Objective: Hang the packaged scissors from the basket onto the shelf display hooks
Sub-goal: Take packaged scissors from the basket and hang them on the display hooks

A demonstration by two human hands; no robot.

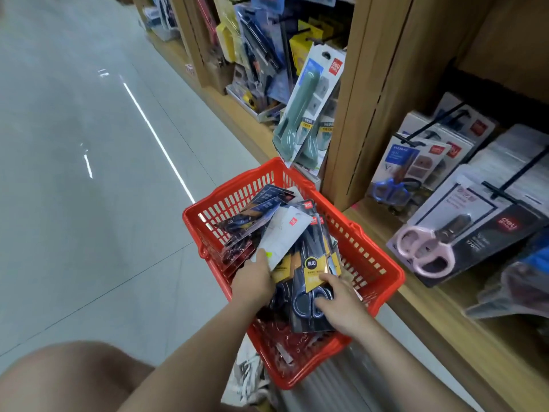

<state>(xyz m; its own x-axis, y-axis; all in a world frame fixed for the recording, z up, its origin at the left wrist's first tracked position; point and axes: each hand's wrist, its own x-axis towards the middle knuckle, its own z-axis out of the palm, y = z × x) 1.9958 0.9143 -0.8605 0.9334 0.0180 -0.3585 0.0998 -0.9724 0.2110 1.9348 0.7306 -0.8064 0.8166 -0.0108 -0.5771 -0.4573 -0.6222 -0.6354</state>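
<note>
Both hands are down in the red basket [368,263], which sits in the near middle of the scene, just left of the wooden shelf [416,295]. What the basket stands on is hidden.

The right grip [335,310] is curled around the handle end of a black-and-yellow scissors pack [315,272], with the fingers over its near face. The left grip [255,281] appears to pinch the near corner of a white packet [285,236] that lies across the pile. More dark packs [252,215] are heaped at the basket's far left. None of these is on a hook yet.

To the right, black display hooks [511,176] stick out from the shelf. They already carry a pink scissors pack [445,242] and, farther back, a blue scissors pack [410,171].

Risks, as I judge them:
- The packs overlap and lean on each other. Lifting 1 may drag its neighbours up, and they could slide over the rim onto the floor.
- The black-and-yellow pack is held at its heavy end, with the hang hole at the far end. It will likely droop or twist, and threading it onto a hook may need a second grasp.
- The hooks look well loaded, so forcing a card on could tear its hole or knock a hanging pack loose.
- A pull on the 2 packs together could tip the light basket.
</note>
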